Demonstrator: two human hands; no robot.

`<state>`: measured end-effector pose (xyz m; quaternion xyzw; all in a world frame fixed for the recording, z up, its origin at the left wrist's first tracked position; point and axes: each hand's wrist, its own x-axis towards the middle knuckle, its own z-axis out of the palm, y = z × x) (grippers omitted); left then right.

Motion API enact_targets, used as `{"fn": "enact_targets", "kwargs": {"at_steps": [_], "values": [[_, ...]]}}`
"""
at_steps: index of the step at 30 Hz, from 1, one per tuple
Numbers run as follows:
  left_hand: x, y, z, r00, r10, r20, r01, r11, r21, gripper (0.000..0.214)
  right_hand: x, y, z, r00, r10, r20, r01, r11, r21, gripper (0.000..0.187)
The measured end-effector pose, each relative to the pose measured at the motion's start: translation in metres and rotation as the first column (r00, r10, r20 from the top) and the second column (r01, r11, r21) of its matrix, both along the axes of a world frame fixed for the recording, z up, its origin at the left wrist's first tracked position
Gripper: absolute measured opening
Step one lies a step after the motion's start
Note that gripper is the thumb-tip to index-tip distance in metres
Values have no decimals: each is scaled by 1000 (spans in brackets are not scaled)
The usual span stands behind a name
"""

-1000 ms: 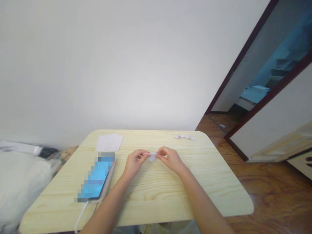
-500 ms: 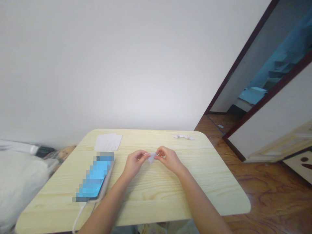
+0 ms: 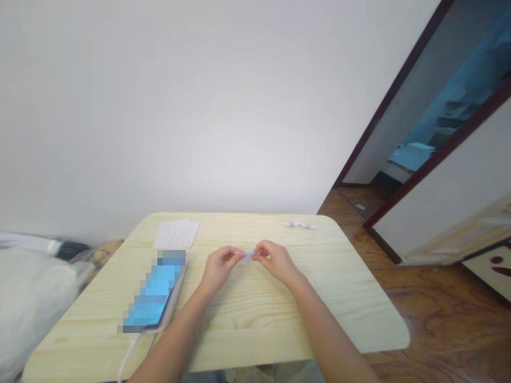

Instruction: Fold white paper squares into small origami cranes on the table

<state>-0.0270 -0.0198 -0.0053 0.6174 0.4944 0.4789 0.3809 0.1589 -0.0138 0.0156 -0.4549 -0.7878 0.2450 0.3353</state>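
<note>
Between my two hands, above the middle of the table, is a small folded piece of white paper. My left hand pinches its left side between thumb and fingers. The right side is pinched the same way by my right hand. A pointed flap of the paper hangs down between the fingertips; the rest is partly covered by the fingers. Beyond my right hand, near the table's far edge, lie two small folded white paper pieces with pointed ends.
Several white sheets lie at the table's far left. Left of my left forearm, a phone with a blurred blue screen rests on a pale object, with a white cable running off the front edge. A white wall rises behind the table.
The hanging flap of the paper looks shorter and flatter now, as if tilted. Both hands keep their pinch in nearly the same place. The view has shifted very slightly.
</note>
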Motion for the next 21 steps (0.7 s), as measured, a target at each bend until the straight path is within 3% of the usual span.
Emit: {"fn": "enact_targets", "kwargs": {"at_steps": [7, 11, 16, 21], "values": [[0, 1, -2, 999, 35, -19, -35, 999, 8, 22, -2, 0, -2, 1000, -24, -13, 24, 1000, 0, 14], [0, 1, -1, 998, 20, -54, -19, 1000, 21, 21, -2, 2, -4, 998, -53, 40, 51, 998, 39, 7], [0, 0, 1, 997, 3, -81, 0, 999, 43, 18, 0, 1, 0, 999, 32, 40, -32, 999, 12, 2], [-1, 0, 2, 991, 33, -130, -21, 995, 95, 16, 0, 1, 1, 999, 39, 14, -39, 999, -1, 2]]}}
